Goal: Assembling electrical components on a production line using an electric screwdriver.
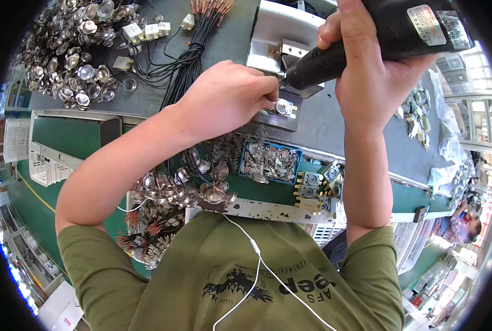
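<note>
Right hand: right hand (367, 77) wrapped round a black electric screwdriver (386, 33), fingers closed on its body.
Driver: tapered nose aimed left and down, its end just beside the left fingertips; contact at the tip too small to tell.
Left hand: left hand (229, 96) with fingers curled in, thumb and index together at the round white-and-metal part (283, 107); can't tell if they grip it or only touch.
Part location: on the metal block fixture (279, 120) at the bench's near edge, below the driver nose.
Behind fixture: pale metal bracket (262, 47) with a small terminal block (294, 49) on it.
Bench left: heap of round metal-capped parts (86, 71); white connectors (133, 33) beside it; bundle of black leads (193, 58) running up to copper-coloured ends.
Bench right: loose pile of small metal-and-white parts (418, 113) near clear plastic film (449, 149).
Near side, below bench edge: blue bin (299, 165) full of small metal pieces; coil springs (235, 149) to its left, square switch-like units with brass tabs (310, 185) to its right.
</note>
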Available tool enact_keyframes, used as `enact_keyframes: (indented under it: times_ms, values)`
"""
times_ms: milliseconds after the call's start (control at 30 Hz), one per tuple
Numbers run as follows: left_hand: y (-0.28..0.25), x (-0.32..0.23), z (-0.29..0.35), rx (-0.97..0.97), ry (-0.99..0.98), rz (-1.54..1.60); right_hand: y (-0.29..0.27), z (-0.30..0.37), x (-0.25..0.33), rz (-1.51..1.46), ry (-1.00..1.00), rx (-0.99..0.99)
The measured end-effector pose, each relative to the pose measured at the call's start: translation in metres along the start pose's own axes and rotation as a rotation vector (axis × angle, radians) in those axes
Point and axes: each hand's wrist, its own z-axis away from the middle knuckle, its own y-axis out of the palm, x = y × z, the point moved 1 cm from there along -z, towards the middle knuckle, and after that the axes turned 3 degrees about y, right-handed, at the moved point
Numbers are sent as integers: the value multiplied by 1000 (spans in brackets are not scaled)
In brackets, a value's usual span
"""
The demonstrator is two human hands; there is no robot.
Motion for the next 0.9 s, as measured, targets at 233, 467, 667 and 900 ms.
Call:
enact_keyframes:
  times_ms: [233,467,667,900]
  values:
    - [21,1,1,153,-56,-149,-10,16,30,-33,155,-37]
    - [27,13,13,1,-18,19,-16,15,-14,-66,50,54]
    - [27,10,13,-19,-24,37,-4,18,-22,-217,24,48]
    - [27,8,11,-23,3,3,19,23,-21,-373,-15,-14]
